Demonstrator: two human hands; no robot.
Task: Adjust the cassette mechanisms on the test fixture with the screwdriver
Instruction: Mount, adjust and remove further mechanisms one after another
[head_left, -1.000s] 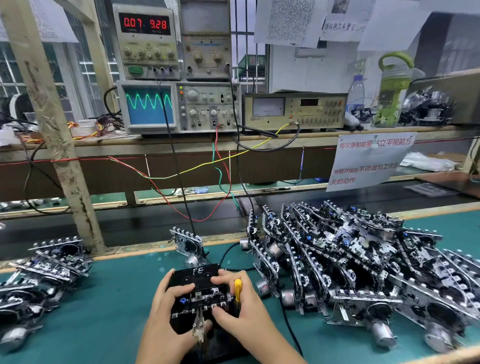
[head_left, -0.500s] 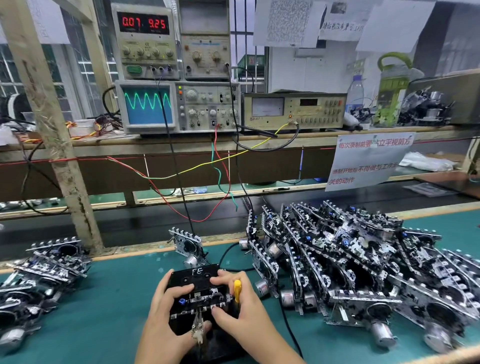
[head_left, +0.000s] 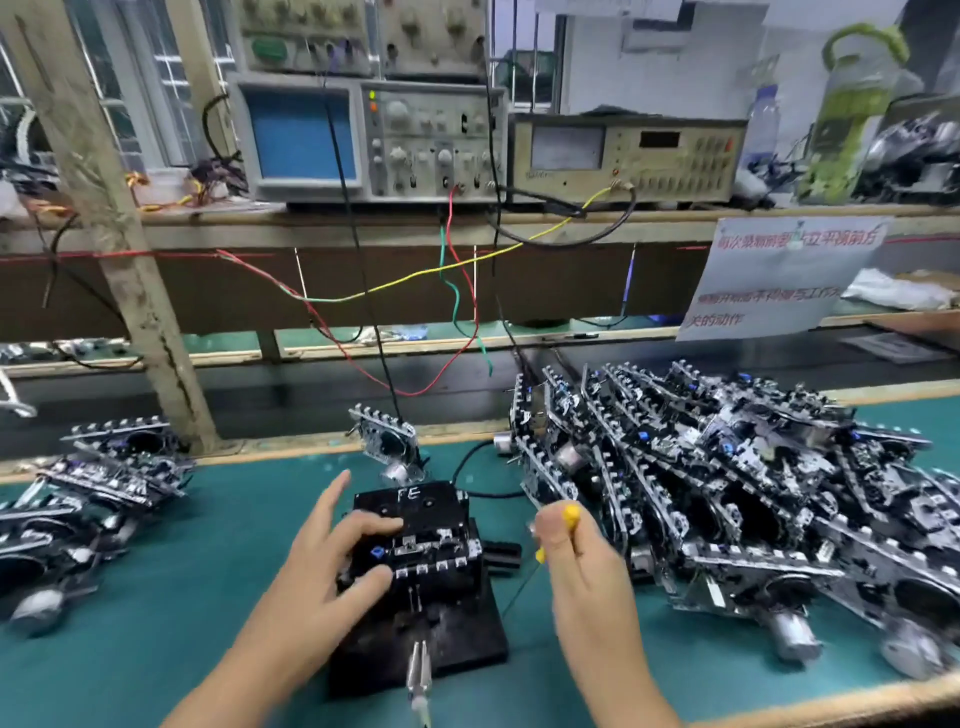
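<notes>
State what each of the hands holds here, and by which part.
The right hand grips the screwdriver by its yellow handle. The left hand rests on the mechanism in the test fixture.

Both forearms reach forward from the near edge, the left hand (head_left: 332, 558) lying palm-down with fingers (head_left: 371, 525) spread and index raised, the right hand (head_left: 576, 556) beside it, fingers curled into a pinch, knuckles up.

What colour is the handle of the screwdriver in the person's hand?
Yellow. The screwdriver handle pokes out of the right hand, clearest in the head view.
</notes>
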